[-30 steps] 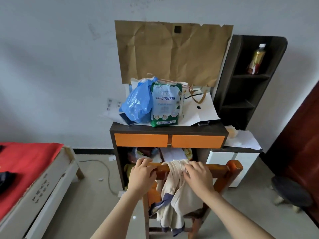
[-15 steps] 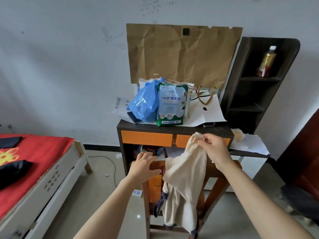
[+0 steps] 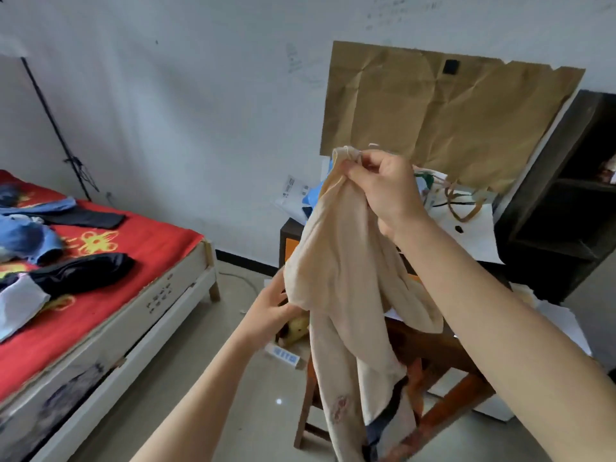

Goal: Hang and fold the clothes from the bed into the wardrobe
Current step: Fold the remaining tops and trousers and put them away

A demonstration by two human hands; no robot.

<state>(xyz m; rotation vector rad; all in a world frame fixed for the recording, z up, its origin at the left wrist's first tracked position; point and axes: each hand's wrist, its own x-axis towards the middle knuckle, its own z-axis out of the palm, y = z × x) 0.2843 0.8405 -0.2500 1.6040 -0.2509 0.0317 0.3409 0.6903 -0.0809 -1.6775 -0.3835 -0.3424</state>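
Observation:
My right hand [image 3: 386, 191] pinches the top edge of a cream garment [image 3: 343, 278] and holds it up in front of the desk. The cloth hangs down long, with dark fabric showing near its bottom by the wooden chair [image 3: 443, 395]. My left hand [image 3: 271, 308] touches the garment's left side at mid height, its fingertips hidden behind the cloth. On the bed [image 3: 100, 271] with the red cover at the left lie blue jeans [image 3: 26, 235], black clothes [image 3: 83, 271] and a white piece [image 3: 16, 305].
A dark desk [image 3: 288, 235] with orange drawers stands behind the garment, covered in papers and bags, with brown paper [image 3: 443, 118] on the wall above. A dark shelf unit [image 3: 566, 208] rises at the right. A small box [image 3: 283, 355] lies on the floor.
My right hand has lifted the cream garment higher, off the chair back. My left hand has left the chair rail and moved to the cloth. The view has swung left, showing more of the bed.

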